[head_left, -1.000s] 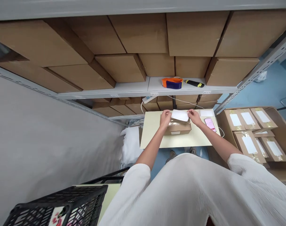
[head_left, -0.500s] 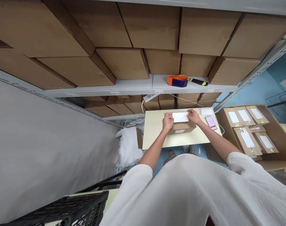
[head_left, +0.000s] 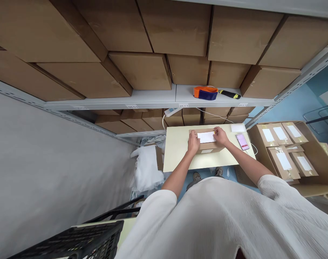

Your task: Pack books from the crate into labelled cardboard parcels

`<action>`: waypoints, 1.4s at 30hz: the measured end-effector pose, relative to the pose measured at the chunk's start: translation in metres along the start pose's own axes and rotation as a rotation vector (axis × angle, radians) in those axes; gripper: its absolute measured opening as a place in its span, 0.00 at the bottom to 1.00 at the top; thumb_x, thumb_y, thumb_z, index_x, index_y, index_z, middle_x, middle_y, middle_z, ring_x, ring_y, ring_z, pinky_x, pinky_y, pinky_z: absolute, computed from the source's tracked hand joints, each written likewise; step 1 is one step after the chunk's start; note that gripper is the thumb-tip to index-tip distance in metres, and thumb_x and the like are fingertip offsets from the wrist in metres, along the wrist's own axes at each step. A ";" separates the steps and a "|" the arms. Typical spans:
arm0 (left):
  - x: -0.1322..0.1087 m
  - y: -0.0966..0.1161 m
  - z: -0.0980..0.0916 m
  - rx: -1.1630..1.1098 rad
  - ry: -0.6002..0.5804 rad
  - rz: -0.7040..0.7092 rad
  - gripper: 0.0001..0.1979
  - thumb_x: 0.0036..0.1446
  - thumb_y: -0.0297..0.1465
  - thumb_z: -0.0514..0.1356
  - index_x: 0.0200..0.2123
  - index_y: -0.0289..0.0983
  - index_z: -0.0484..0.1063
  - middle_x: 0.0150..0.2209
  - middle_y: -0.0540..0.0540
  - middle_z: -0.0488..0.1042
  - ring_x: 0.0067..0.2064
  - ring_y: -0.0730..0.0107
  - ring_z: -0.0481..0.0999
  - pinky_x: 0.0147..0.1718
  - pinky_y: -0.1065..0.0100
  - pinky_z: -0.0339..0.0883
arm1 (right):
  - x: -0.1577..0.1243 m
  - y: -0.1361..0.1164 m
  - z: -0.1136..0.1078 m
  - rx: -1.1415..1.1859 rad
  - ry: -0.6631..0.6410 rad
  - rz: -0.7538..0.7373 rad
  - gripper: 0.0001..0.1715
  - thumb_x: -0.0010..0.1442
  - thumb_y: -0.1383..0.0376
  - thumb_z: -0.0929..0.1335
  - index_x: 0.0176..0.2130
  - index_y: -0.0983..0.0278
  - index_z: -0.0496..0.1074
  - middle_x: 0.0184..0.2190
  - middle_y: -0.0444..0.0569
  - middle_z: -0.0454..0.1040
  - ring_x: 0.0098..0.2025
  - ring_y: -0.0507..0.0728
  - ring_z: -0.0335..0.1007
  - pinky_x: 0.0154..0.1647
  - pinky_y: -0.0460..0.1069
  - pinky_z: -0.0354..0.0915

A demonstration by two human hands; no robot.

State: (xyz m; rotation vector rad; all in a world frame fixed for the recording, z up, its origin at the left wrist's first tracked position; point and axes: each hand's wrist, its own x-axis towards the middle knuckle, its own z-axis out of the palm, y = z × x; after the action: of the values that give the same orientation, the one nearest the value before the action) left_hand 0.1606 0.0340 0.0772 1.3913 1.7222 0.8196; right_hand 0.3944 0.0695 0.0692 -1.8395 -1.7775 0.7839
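Lowered and levelled since the earlier frame, the white label [head_left: 206,137] is now lying along the top of the brown carton [head_left: 215,146], which is resting near the middle of the pale table [head_left: 177,151]. The left hand [head_left: 193,142] is curling its fingers at the label's left edge; the right hand [head_left: 220,136] is gathering its thumb and fingertips at the right edge. Whether either is pinching the paper or merely pressing on it, one cannot tell. Judging by this posture, the person is aligning the label on the carton, a step seemingly calling for even, outward pressure without wrinkling. On the same surface, a phone [head_left: 242,141] is lying right of the carton, below a white stack [head_left: 238,127]. Beyond, a grey shelf [head_left: 155,94] is bearing rows of boxes [head_left: 141,72], an orange-and-blue tool [head_left: 205,93] and a yellow-and-black cutter [head_left: 229,94]. At right, a large open box [head_left: 319,154] is holding labelled parcels [head_left: 284,174]; at lower left, a black crate [head_left: 104,239] is standing near the grey wall [head_left: 58,162].
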 end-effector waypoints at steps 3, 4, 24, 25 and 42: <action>-0.001 -0.001 0.001 0.041 -0.008 0.044 0.23 0.62 0.19 0.62 0.58 0.43 0.67 0.50 0.42 0.76 0.48 0.59 0.79 0.53 0.57 0.73 | 0.000 0.001 0.003 -0.035 -0.005 -0.023 0.30 0.57 0.68 0.67 0.59 0.61 0.73 0.49 0.53 0.76 0.45 0.61 0.75 0.56 0.59 0.75; -0.001 -0.001 0.002 0.053 -0.007 0.059 0.22 0.63 0.18 0.61 0.57 0.42 0.67 0.50 0.42 0.75 0.49 0.58 0.79 0.53 0.57 0.73 | 0.000 0.001 0.004 -0.034 -0.007 -0.029 0.29 0.58 0.69 0.67 0.59 0.61 0.73 0.49 0.54 0.76 0.45 0.61 0.74 0.56 0.59 0.75; -0.016 -0.021 -0.016 0.435 -0.364 0.450 0.35 0.70 0.35 0.57 0.78 0.40 0.62 0.80 0.38 0.61 0.83 0.50 0.51 0.82 0.46 0.37 | -0.053 -0.001 0.018 -0.360 -0.317 -0.462 0.46 0.76 0.43 0.62 0.80 0.63 0.56 0.82 0.61 0.55 0.84 0.70 0.44 0.83 0.69 0.43; -0.016 -0.023 -0.018 0.450 -0.373 0.440 0.37 0.70 0.38 0.57 0.79 0.40 0.59 0.81 0.38 0.59 0.84 0.50 0.50 0.82 0.46 0.35 | -0.054 0.003 0.016 -0.364 -0.322 -0.444 0.49 0.75 0.40 0.62 0.81 0.63 0.54 0.82 0.61 0.54 0.85 0.70 0.42 0.84 0.68 0.41; -0.045 -0.006 -0.003 0.541 -0.146 0.014 0.42 0.66 0.43 0.65 0.78 0.39 0.58 0.81 0.27 0.49 0.77 0.31 0.62 0.72 0.38 0.61 | -0.098 0.012 0.012 -0.342 -0.016 0.182 0.48 0.75 0.49 0.62 0.81 0.68 0.49 0.76 0.73 0.59 0.68 0.78 0.67 0.67 0.69 0.66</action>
State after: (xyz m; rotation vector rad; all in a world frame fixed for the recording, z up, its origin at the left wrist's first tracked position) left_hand 0.1600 -0.0115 0.0811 1.7635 1.8974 0.2484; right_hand 0.3952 -0.0296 0.0606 -2.2463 -1.8642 0.5855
